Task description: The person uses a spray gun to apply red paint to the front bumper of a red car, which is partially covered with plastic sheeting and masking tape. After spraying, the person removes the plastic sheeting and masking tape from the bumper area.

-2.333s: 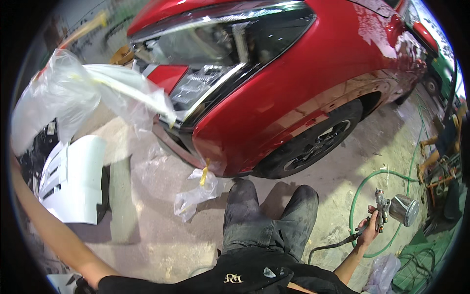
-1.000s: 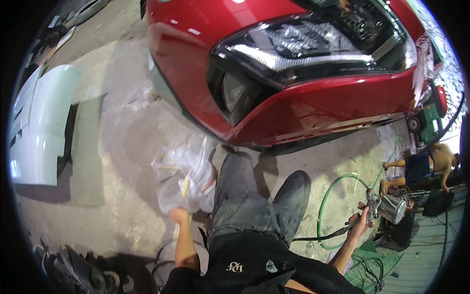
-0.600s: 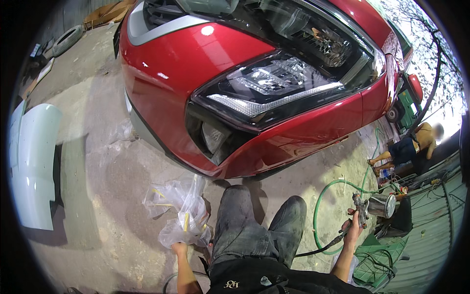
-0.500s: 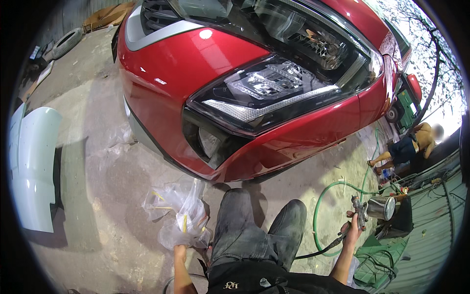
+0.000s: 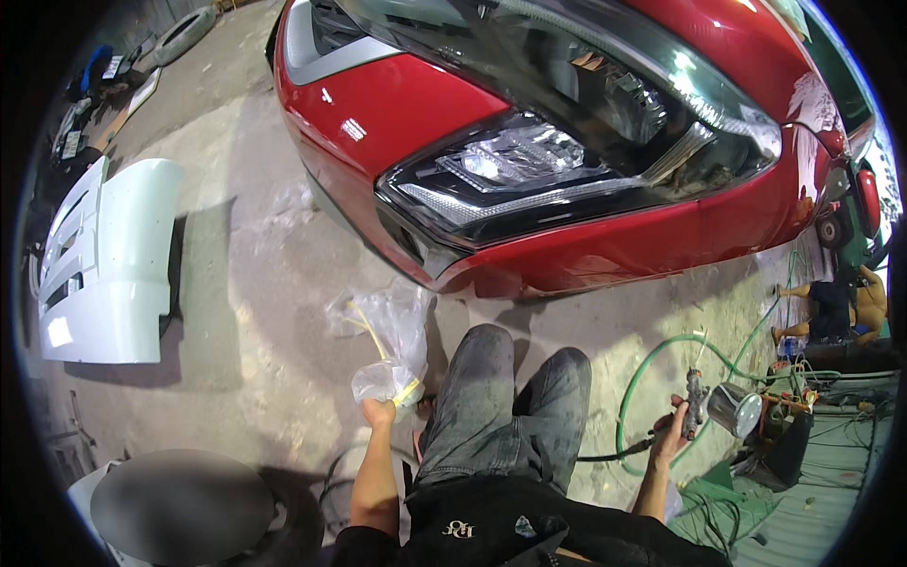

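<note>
My left hand (image 5: 378, 412) is closed on a bunch of clear plastic sheeting (image 5: 395, 333) edged with yellow tape, which hangs down beside my left leg. Its lower folds reach towards the concrete floor. Out to the right, my right hand (image 5: 672, 433) is wrapped round a paint spray gun (image 5: 697, 404) with a metal cup (image 5: 733, 410) on its side. A dark hose (image 5: 609, 457) runs from the gun behind my leg. In front of me stands the red car (image 5: 605, 248), its clear headlight (image 5: 515, 163) facing me.
A white bumper (image 5: 137, 260) lies on the floor at left, and a tyre (image 5: 184, 36) lies farther back. A green hose (image 5: 635, 378) loops over the floor near the spray gun. At far right, another person (image 5: 855, 307) bends by cluttered gear. A blurred dark oval (image 5: 184, 506) fills the lower left.
My view has swung left, so the car and bumper sit farther right in it. The plastic sheeting has stayed in my left hand and the spray gun in my right.
</note>
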### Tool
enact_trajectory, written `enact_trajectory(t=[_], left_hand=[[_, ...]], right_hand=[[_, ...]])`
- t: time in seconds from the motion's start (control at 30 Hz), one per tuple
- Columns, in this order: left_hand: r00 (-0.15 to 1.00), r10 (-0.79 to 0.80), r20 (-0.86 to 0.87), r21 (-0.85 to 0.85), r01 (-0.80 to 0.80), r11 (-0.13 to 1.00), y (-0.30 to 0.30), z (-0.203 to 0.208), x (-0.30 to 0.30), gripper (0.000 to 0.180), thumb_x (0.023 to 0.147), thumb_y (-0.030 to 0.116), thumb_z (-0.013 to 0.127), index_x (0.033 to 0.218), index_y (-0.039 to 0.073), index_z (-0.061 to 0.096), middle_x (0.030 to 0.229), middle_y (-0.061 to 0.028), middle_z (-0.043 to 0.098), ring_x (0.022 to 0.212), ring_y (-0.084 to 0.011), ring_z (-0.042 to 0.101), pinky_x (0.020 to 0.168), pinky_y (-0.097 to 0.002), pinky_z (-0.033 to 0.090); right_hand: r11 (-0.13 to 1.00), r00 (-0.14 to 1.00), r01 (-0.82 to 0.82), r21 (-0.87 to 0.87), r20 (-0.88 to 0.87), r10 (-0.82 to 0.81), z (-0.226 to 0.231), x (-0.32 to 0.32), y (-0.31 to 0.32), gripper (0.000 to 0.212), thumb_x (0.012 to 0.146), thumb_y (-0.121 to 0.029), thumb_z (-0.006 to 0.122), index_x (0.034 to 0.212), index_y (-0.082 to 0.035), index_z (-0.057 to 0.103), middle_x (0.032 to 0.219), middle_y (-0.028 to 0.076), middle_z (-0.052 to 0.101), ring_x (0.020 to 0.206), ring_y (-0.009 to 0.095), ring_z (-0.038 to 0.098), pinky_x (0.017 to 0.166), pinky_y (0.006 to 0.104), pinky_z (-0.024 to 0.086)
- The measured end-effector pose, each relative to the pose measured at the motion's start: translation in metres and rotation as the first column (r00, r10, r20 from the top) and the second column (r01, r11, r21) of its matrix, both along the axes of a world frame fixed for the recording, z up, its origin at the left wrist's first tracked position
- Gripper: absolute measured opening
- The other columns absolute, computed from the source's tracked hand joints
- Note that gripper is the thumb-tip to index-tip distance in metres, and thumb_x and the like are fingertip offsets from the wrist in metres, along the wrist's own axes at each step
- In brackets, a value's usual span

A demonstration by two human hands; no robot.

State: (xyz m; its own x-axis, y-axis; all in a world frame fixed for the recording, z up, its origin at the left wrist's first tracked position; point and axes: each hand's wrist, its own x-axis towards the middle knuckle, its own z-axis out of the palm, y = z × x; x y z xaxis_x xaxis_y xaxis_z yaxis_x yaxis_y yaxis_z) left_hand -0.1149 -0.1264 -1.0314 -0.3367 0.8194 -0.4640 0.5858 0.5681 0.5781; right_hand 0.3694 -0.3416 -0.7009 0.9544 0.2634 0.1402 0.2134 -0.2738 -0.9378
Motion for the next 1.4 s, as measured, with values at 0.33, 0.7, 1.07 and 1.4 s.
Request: enact_trajectory(t=[0.33,0.7,1.07,1.4], left_hand=[[0.07,0.683,0.727,-0.613,-0.381,0.692,-0.147,0.258,-0.083,0.056,0.103,0.041,0.049,0.141,-0.001,0.05,0.133,-0.0138,0.063,0.113,-0.0295,0.067,0.096,-0.0461,0.055],[0.888,-0.456,0.061,-0.327,0.449,0.831,-0.168,0.471,-0.013,0.043,0.086,0.039,0.072,0.086,-0.005,0.071,0.082,-0.0315,0.067,0.079,-0.0479,0.067,0.073,-0.0539,0.053],[0.91,-0.224,0.35,-0.082,0.267,0.96,-0.119,0.513,-0.031,0.027,0.069,0.0,0.071,0.094,-0.001,0.062,0.078,-0.0199,0.067,0.072,-0.0358,0.069,0.077,-0.0405,0.054],[0.847,-0.026,0.532,-0.371,0.26,0.892,-0.085,0.487,-0.048,0.086,0.066,-0.002,0.068,0.147,0.011,0.044,0.144,-0.0203,0.038,0.127,-0.035,0.047,0.107,-0.0406,0.04]], right_hand=[[0.953,0.976,-0.197,-0.23,-0.136,0.169,0.189,-0.051,0.002,0.035,0.103,-0.034,0.058,0.113,-0.001,0.062,0.098,0.008,0.066,0.048,0.009,0.048,0.045,0.0266,0.039],[0.933,0.986,-0.13,-0.337,-0.139,0.087,0.326,-0.074,-0.005,0.036,0.103,-0.036,0.057,0.118,-0.003,0.059,0.111,0.01,0.067,0.05,0.012,0.05,0.044,0.0292,0.039],[0.91,0.983,-0.098,-0.404,-0.18,0.026,0.339,-0.098,0.01,0.033,0.103,-0.032,0.057,0.116,-0.002,0.059,0.11,0.01,0.066,0.052,0.012,0.05,0.045,0.028,0.039],[0.871,0.986,-0.11,-0.479,-0.162,0.036,0.332,-0.114,0.026,0.033,0.104,-0.035,0.054,0.115,-0.004,0.06,0.107,0.008,0.066,0.052,0.011,0.051,0.046,0.0283,0.039]])
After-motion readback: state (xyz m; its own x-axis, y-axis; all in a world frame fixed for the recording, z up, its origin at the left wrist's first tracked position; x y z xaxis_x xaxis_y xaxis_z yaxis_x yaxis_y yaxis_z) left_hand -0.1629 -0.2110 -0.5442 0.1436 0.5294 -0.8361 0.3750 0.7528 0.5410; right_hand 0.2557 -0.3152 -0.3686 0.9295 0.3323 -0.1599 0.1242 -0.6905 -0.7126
